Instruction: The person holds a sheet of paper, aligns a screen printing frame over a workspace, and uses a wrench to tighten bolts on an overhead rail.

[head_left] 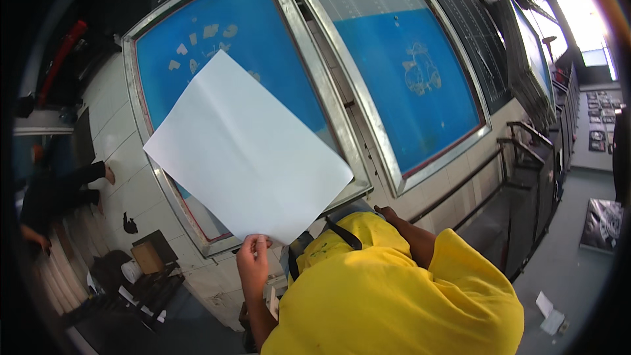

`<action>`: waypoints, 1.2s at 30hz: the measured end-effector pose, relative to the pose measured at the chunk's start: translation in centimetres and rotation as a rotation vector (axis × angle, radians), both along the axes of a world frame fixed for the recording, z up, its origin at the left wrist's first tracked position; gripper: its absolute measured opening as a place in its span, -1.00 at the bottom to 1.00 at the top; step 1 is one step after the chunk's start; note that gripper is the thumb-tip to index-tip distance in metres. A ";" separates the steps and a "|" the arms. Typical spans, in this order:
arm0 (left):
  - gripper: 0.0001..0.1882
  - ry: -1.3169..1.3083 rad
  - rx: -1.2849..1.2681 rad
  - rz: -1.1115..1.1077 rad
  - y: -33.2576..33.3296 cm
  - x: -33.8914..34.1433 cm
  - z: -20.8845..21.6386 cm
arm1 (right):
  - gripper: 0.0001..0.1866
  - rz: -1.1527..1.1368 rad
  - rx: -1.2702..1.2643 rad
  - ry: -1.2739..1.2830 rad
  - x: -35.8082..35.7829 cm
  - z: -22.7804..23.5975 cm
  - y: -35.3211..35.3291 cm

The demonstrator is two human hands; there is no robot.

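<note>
White sheet [246, 151] pinched at its lower corner in my left hand [253, 264], long axis running up toward 11 o'clock across the left blue screen frame [148, 151]; right hand [386, 212] nearly hidden (grip unreadable), so left is nearer.

Right hand [386, 211] mostly hidden — behind yellow sleeve [460, 256].

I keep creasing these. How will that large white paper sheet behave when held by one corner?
Probably light: the left hand pinches the white paper sheet by one corner. It stays fairly flat, so seemingly stiffish, though a faint fold line suggests it creases easily.
</note>
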State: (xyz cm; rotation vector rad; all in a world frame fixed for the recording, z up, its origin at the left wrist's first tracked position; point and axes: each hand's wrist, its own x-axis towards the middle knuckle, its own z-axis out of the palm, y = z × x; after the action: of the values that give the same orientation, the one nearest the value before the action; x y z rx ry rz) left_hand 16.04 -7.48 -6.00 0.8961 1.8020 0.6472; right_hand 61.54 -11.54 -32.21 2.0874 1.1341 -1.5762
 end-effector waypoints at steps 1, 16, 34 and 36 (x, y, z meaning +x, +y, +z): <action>-0.70 0.038 0.005 0.040 -0.2 0.4 -0.1 | -0.33 -0.043 -0.005 -0.024 0.8 -0.8 0.2; -0.71 0.560 0.187 0.321 -2.4 7.4 -1.6 | -0.43 -0.178 -0.055 0.071 14.3 -0.6 6.3; -0.76 0.511 0.640 0.596 1.5 21.7 0.4 | -0.54 -0.372 1.012 -0.196 39.3 11.1 12.5; -0.78 0.405 0.637 0.527 2.5 25.0 1.5 | -0.58 -0.401 1.143 -0.127 40.3 14.9 13.8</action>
State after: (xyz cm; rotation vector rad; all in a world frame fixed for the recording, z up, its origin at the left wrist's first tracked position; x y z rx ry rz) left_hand 41.02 -4.97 -4.45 1.0115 2.2664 1.5245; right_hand 101.80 2.22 -17.30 3.2056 1.9393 -0.9121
